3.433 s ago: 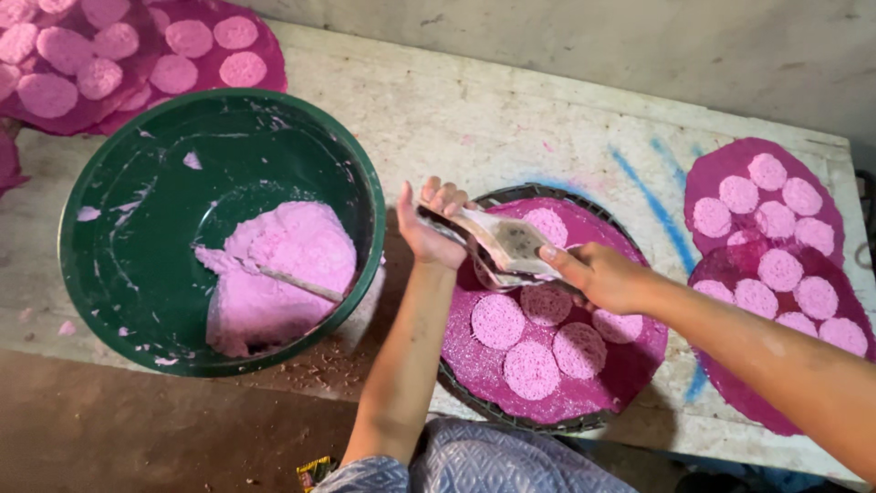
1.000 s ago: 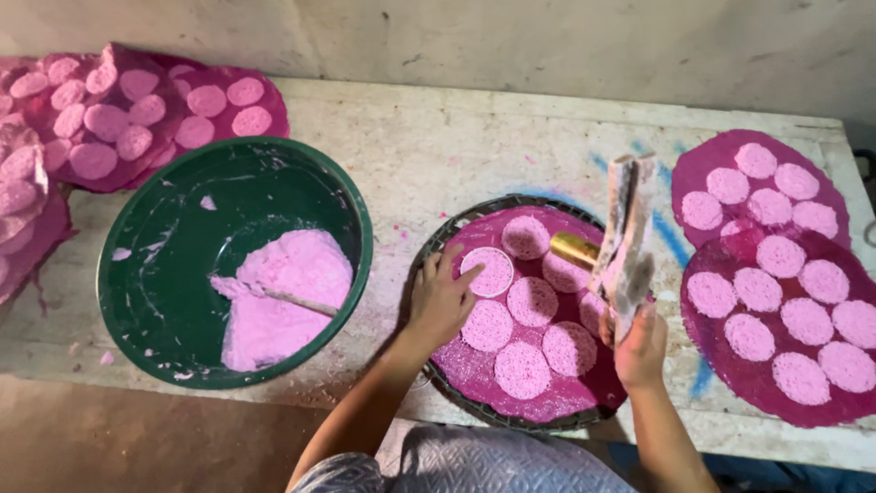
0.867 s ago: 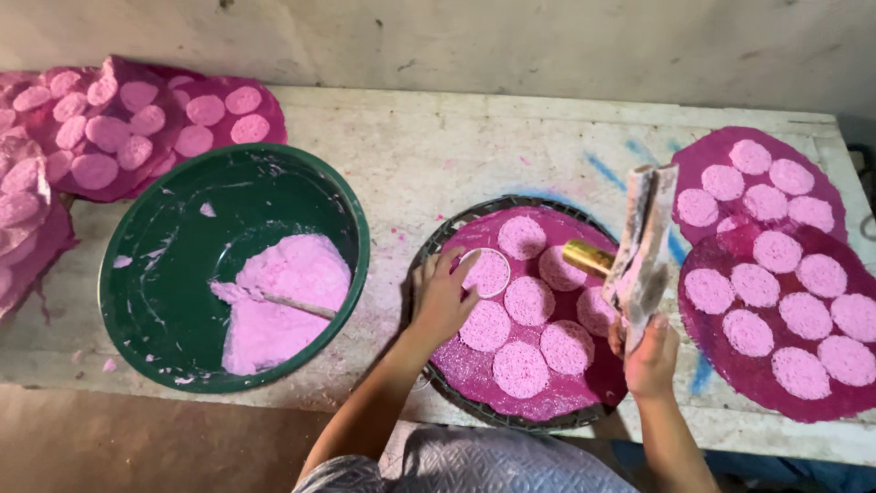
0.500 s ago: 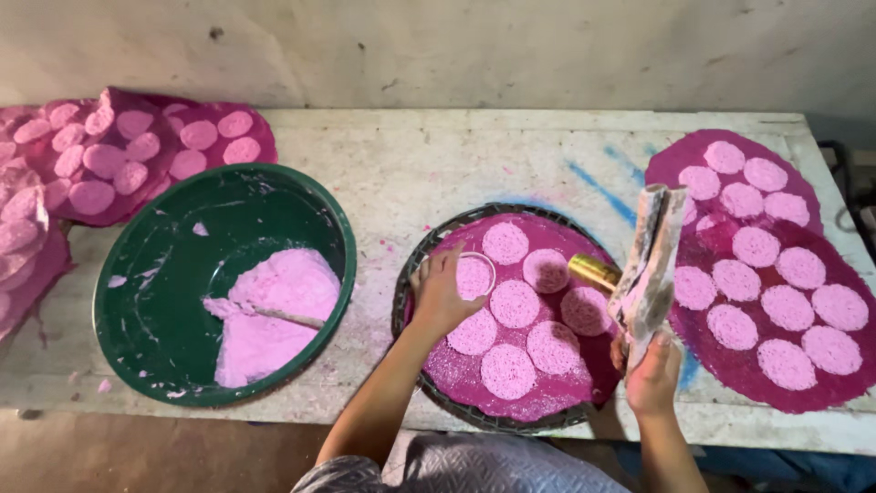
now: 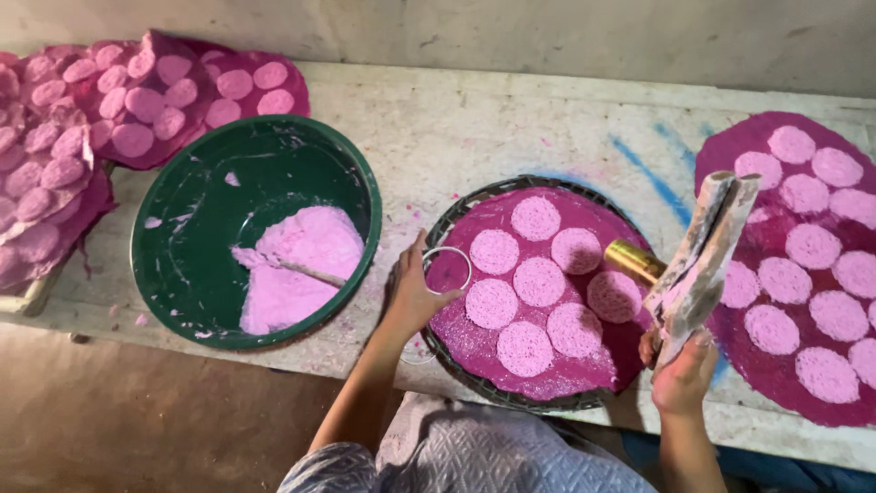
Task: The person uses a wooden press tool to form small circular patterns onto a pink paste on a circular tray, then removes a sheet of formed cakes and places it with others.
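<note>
My left hand [image 5: 412, 297] rests on the left rim of a round dark tray [image 5: 456, 361], fingers touching a thin metal ring [image 5: 447, 267] that lies on the tray's magenta cloth. Several pale pink discs [image 5: 537, 281] sit on that cloth. My right hand [image 5: 683, 372] holds a flat, powder-smeared scraper [image 5: 703, 256] upright at the tray's right edge, with a small brass cylinder [image 5: 634, 260] just left of it. A green basin [image 5: 196, 265] with pink powder [image 5: 297, 265] and a stick in it stands left of the tray.
Magenta cloths covered in pink discs lie at the far right [image 5: 803, 265] and at the back left [image 5: 119, 100]. The pale tabletop [image 5: 474, 128] is stained with blue and pink marks. A wall runs behind, and brown floor shows at the lower left.
The view has shifted slightly. My left hand has slid from the discs to the tray's left rim, where the ring now lies. My right hand still holds the scraper upright.
</note>
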